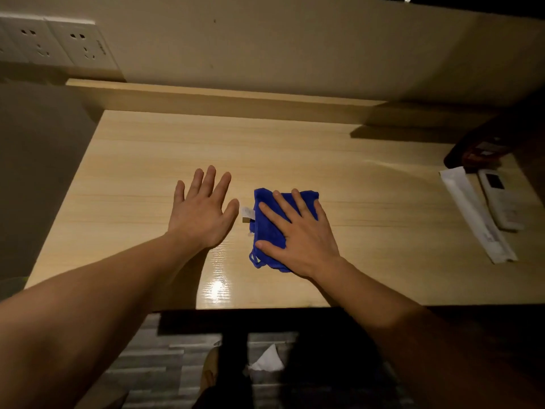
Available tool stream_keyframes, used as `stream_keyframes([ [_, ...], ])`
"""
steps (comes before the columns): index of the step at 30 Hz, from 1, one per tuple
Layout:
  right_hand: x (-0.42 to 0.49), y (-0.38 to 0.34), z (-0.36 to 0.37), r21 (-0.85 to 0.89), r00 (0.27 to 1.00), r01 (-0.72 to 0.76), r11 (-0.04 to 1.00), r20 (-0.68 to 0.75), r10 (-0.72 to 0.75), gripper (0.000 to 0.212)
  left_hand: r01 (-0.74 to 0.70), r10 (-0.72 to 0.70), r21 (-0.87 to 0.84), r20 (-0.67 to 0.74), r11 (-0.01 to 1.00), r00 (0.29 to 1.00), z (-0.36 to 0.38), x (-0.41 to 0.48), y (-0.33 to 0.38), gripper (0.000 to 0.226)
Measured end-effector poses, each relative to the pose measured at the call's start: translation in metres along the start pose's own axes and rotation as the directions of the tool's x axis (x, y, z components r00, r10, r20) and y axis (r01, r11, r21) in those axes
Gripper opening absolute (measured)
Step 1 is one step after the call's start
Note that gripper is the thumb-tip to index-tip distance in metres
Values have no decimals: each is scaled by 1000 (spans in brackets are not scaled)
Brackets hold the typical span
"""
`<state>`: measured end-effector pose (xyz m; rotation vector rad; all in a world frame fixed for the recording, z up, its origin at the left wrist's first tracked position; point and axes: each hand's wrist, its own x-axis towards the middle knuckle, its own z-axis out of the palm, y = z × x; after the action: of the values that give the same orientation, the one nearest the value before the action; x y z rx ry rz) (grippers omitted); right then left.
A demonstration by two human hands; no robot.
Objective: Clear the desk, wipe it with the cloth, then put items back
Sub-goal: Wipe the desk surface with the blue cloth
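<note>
Blue cloth (269,230) lies bunched in a rough square at mid tabletop (383,219), a bit nearer the front edge than the back. R hand (300,231) sits flat on top of it: fingers straight and spread, palm down, pressing, not curled round the fabric. The hand covers the cloth's right and near part; blue shows past the fingertips at the far side and under the thumb at the left. A small white tag (247,213) pokes out of the cloth's left edge. L hand (203,214) is just beside the cloth on its left, also opened flat w/ fingers splayed, holding nothing; can't tell if it touches the wood or floats just over it. Bare wood runs wide to the left as far as the slanting side edge, and far ahead up to the raised back ledge (206,98) under the wall. Front edge is near both wrists, w/ a bright glare patch there. To the right, well apart from the cloth, a long white paper sleeve (474,214) lies at a slant, a white remote (501,199) just beside it, and a dark item (483,149) behind them, too dim to ID. Wall sockets (59,39) at upper left.
</note>
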<state>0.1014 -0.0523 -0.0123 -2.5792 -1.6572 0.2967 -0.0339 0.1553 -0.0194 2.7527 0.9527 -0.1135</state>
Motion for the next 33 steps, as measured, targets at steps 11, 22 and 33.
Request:
stream_keyframes([
  [11,-109,-24,21,111,992,90,990,-98,-79,54,-164,157,-178,-52,970,986,-4,-13,54,64],
  [22,-48,40,-73,450,931,-141,882,-242,272,38,-37,40,-80,46,996,998,13,-5,103,80],
  [33,141,125,-75,-1,986,-84,996,-145,83,51,-18,20,-66,33,998,999,18,-1,104,79],
])
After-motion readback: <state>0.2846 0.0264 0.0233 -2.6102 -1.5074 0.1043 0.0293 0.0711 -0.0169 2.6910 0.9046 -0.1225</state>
